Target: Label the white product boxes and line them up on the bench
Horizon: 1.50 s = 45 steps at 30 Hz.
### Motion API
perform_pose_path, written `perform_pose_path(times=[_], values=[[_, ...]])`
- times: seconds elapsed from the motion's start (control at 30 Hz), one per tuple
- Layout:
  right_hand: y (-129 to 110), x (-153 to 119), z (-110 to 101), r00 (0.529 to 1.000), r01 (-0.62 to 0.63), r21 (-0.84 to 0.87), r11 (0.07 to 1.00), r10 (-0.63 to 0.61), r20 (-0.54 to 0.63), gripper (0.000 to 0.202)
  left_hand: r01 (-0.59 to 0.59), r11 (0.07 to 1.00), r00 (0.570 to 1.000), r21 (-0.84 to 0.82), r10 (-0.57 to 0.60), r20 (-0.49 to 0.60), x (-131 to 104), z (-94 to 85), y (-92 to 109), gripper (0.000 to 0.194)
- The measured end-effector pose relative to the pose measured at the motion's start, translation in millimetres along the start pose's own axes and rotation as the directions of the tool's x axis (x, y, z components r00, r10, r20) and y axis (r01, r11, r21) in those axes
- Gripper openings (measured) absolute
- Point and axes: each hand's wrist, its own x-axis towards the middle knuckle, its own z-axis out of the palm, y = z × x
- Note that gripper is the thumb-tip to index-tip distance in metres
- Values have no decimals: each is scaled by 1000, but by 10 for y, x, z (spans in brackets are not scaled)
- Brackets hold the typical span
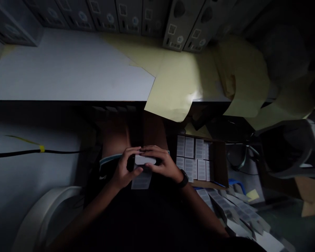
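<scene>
Pinching a white box (145, 160) at opposite ends above the lap (109, 175) in the head view, the left hand (126, 168) and right hand (162, 161) seemingly shared its weight to steady it; printed packs (189, 147) filled an open carton (222, 166) toward its left edge, presumably bracing one another.

A dim room is surrounding a long white table (68, 70).
Weak light (94, 77) is brightening the table's left and middle, while the upper right corner is lying almost black; a pale chair (38, 213) is curving in at lower left, and dull greyish floor (285, 213) is showing at lower right.
</scene>
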Motion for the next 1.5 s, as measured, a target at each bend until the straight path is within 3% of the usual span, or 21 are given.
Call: perform_pose_path(times=[0.1,0.4,0.57,0.73,0.8,0.9,0.97,1.0,1.03,1.1,1.13,1.17,1.2,1.3,1.33,1.4,1.5], values=[[-27,3,26,1000,15,-2,1000,-15,-27,30,32,996,999,85,-32,2,28,-59,73,27],[-96,-8,146,995,34,-44,998,-38,-91,26,19,998,995,60,-13,-100,32,-9,118,11],[-71,-97,174,1000,16,-190,982,-12,20,40,-48,998,990,29,51,-131,-39,-5,58,15],[-11,-192,101,993,61,-219,974,-37,111,45,-242,969,969,47,238,66,-60,-74,-54,19],[-18,-214,57,989,54,-211,976,-23,146,48,-237,970,963,45,229,140,-64,-106,-88,21],[-64,-215,-27,984,44,-164,985,-15,177,52,-147,983,971,111,122,204,-66,-155,-37,21],[-84,-187,-110,998,10,-118,993,-2,69,47,-119,984,982,134,97,162,-29,-207,99,20],[-82,-160,-165,998,-24,-87,996,18,-63,43,-123,985,988,121,110,108,15,-244,201,19],[-72,-122,-231,969,-58,-43,997,46,-243,38,-133,987,991,95,131,28,81,-290,324,19],[-35,-12,-393,804,-97,82,992,127,-581,32,-161,986,968,35,165,-188,293,-409,610,20],[-16,60,-485,719,-102,147,984,175,-673,30,-181,983,931,16,177,-319,441,-480,758,23],[0,141,-578,668,-106,205,973,222,-710,31,-207,978,875,7,188,-446,616,-560,896,28],[9,226,-667,658,-114,259,959,268,-704,33,-237,971,810,14,206,-549,812,-647,1014,34],[1,480,-867,707,-134,423,896,386,-593,39,-335,942,640,27,249,-727,1453,-938,1192,39],[-10,553,-903,716,-130,471,872,412,-564,39,-346,938,614,11,235,-754,1656,-1038,1190,38],[-32,665,-938,723,-116,523,844,433,-538,39,-307,949,609,-63,146,-780,2001,-1220,1115,36],[-32,727,-949,731,-125,519,846,432,-528,36,-250,957,592,-146,32,-805,2327,-1403,919,36]])
